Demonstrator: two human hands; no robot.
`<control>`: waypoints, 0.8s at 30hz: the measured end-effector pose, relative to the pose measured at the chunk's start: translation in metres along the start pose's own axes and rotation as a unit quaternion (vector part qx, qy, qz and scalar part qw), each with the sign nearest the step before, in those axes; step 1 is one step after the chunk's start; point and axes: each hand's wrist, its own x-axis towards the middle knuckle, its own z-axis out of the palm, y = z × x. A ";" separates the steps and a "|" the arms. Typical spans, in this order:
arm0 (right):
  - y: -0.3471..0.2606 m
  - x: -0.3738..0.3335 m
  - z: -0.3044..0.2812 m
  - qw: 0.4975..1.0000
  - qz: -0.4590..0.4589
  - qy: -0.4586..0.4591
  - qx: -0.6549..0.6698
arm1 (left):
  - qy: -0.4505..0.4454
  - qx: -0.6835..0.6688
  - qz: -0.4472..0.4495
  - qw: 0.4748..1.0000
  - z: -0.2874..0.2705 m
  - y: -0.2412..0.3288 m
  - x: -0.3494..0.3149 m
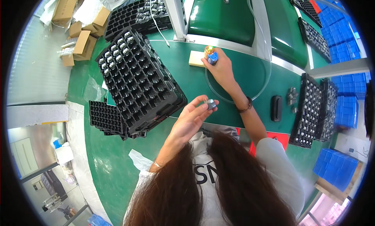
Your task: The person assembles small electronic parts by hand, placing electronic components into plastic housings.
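My left hand [186,123] pinches a small silver-grey metal part [211,104] between thumb and fingertips, above the near side of the green table. Further off, my right hand [222,72] is wrapped round a small blue tool with an orange-yellow top [212,56]; its exact kind is unclear. A pale yellow block [196,58] lies just left of that tool. From near the right hand, a clear hose [269,70] loops over the tabletop. Left of my hands, a stack of black cell trays [142,79] tilts, with similar silver parts in the cells along its far-left side.
More black trays with parts [308,109] stand at the table's right end, beside a dark oblong case [276,108] and several loose parts [292,96]. Green conveyor belts [222,19] and a white frame post [174,15] border the far side. Blue crates [338,167] stand at right.
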 end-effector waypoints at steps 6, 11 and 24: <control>0.000 0.001 0.002 1.000 -0.027 0.003 0.015 | 0.002 -0.016 -0.011 1.000 0.004 -0.007 -0.003; 0.000 0.011 0.002 0.998 -0.052 0.009 -0.020 | 0.002 -0.014 -0.019 1.000 0.001 -0.006 0.000; 0.151 0.191 -0.008 0.985 0.016 0.112 -0.132 | -0.039 0.012 -0.009 0.999 0.006 0.003 0.002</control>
